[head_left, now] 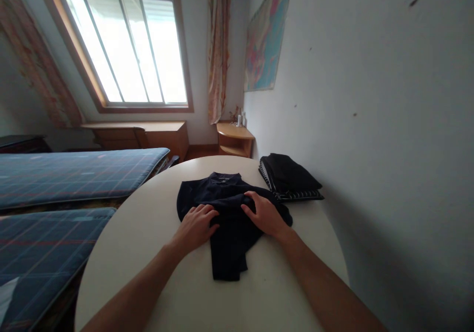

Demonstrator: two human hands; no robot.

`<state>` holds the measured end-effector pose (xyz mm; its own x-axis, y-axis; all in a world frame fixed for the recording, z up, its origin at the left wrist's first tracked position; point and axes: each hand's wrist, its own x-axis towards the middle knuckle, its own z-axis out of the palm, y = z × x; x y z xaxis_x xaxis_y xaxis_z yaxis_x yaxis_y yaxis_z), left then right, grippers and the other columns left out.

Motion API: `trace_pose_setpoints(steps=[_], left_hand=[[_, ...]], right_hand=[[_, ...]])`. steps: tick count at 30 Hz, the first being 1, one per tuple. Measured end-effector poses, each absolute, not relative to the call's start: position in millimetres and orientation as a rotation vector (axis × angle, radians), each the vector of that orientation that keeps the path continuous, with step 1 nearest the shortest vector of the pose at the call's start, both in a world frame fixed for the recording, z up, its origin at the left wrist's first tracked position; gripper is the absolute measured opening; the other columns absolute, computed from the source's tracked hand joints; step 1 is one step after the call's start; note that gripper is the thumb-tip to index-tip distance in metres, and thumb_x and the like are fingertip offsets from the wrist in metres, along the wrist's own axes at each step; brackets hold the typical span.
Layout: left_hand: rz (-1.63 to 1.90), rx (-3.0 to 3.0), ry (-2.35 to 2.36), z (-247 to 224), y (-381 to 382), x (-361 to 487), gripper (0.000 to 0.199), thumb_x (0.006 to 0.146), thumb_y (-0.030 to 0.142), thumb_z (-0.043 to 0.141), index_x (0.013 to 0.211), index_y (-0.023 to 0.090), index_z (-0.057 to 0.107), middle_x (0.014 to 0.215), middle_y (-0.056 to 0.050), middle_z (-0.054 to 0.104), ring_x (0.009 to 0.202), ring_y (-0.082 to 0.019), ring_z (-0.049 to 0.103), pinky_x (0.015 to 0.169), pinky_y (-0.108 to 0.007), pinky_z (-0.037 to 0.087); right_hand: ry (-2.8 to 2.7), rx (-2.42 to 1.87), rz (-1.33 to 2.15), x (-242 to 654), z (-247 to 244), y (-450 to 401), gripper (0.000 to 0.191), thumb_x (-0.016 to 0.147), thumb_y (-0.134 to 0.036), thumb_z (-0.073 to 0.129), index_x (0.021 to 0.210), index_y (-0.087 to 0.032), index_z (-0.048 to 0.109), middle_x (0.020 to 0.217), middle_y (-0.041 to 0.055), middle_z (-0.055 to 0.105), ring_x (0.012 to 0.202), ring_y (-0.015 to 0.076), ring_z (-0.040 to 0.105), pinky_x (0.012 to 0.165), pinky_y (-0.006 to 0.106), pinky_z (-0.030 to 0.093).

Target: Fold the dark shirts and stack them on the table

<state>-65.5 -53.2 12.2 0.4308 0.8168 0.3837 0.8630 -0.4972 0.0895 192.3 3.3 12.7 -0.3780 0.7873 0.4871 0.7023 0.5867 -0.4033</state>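
A dark navy garment (229, 223) lies on the round white table (148, 253), its collar at the far side and a narrow part stretching toward me. My left hand (196, 226) rests on its left side, fingers bent and slightly apart on the cloth. On the right part of the garment lies my right hand (264, 213), with thumb and forefinger apart over a raised fold. Neither hand is visibly pinching the fabric.
Folded black and striped clothes (291, 174) are stacked at the table's right rear edge, near the wall (388, 149). Blue plaid mattresses (74, 174) lie on the left. Behind the table are a corner shelf (235, 132) and a desk (163, 127) under the window.
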Motion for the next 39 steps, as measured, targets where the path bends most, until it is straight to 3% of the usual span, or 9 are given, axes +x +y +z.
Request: trace_pose_setpoints(steps=[6,10,13,17,20,28,34,39], left_hand=[[-0.771,-2.443,-1.546,-3.4,-35.3,-80.4,0.036,0.097,0.028,0.048,0.132,0.024,0.056,0.134,-0.008,0.059,0.122,-0.027,0.055,0.102,-0.045,0.046],[-0.808,-2.42,-1.562,-15.8,-20.9,-95.3,0.043,0.097,0.021,0.042,0.138,0.023,0.052,0.141,-0.008,0.055,0.129,-0.026,0.051,0.11,-0.045,0.043],[-0.821,-2.401,-1.58,-21.0,-14.4,-101.5,0.046,0.096,0.02,0.04,0.14,0.022,0.051,0.143,-0.008,0.054,0.132,-0.025,0.049,0.112,-0.045,0.041],[-0.788,-2.398,-1.616,-21.1,-13.1,-101.8,0.047,0.096,0.019,0.039,0.141,0.02,0.05,0.145,-0.009,0.052,0.134,-0.025,0.047,0.114,-0.046,0.037],[-0.78,-2.401,-1.64,-21.1,-12.7,-102.2,0.048,0.096,0.019,0.039,0.143,0.02,0.048,0.146,-0.009,0.051,0.135,-0.025,0.046,0.116,-0.046,0.034],[-0.726,-2.329,-1.816,-30.0,-4.4,-118.7,0.053,0.092,0.022,0.045,0.145,0.019,0.046,0.148,-0.011,0.049,0.139,-0.027,0.043,0.118,-0.049,0.028],[-0.694,-2.236,-1.936,-29.6,-3.7,-132.5,0.049,0.09,0.022,0.048,0.139,0.022,0.053,0.149,-0.008,0.05,0.137,-0.027,0.045,0.117,-0.051,0.028],[-0.748,-2.182,-1.98,-24.4,-2.3,-139.2,0.033,0.092,0.024,0.05,0.121,0.025,0.065,0.135,-0.005,0.063,0.127,-0.023,0.055,0.113,-0.044,0.034]], right_hand=[[-2.297,-0.873,0.049,183.0,26.6,-11.6,0.011,0.087,-0.022,0.062,0.097,-0.022,0.065,0.126,0.008,0.064,0.12,0.0238,0.055,0.106,0.043,0.039],[-2.585,-0.587,0.165,167.6,33.1,-32.2,0.025,0.084,-0.038,0.069,0.105,-0.023,0.069,0.109,0.0053,0.071,0.11,0.0227,0.059,0.1,0.039,0.041],[-2.748,-0.516,0.241,155.5,29.3,-42.1,0.036,0.082,-0.045,0.072,0.11,-0.023,0.069,0.109,0.0052,0.071,0.102,0.022,0.062,0.093,0.036,0.044],[-2.832,-0.552,0.232,144.6,25.3,-47.4,0.011,0.089,-0.028,0.066,0.098,-0.023,0.07,0.104,0.0027,0.069,0.095,0.0183,0.062,0.086,0.03,0.046],[-2.815,-0.562,0.258,143.3,28.2,-48.5,0.009,0.093,-0.021,0.059,0.098,-0.021,0.066,0.103,0.0042,0.069,0.096,0.0185,0.063,0.087,0.03,0.046],[-2.16,-0.91,0.449,183.1,36.6,-19.4,0.017,0.1,-0.031,0.039,0.108,-0.022,0.052,0.094,0.0055,0.068,0.084,0.0194,0.065,0.08,0.031,0.049],[-1.646,-1.012,0.403,225.8,27.8,17.8,0.021,0.094,-0.039,0.043,0.105,-0.022,0.05,0.096,0.007,0.066,0.088,0.0201,0.063,0.082,0.035,0.051],[-1.366,-1.039,0.336,249.4,18.6,40.4,0.028,0.086,-0.041,0.052,0.106,-0.021,0.052,0.096,0.0073,0.065,0.087,0.0218,0.063,0.08,0.038,0.052]])
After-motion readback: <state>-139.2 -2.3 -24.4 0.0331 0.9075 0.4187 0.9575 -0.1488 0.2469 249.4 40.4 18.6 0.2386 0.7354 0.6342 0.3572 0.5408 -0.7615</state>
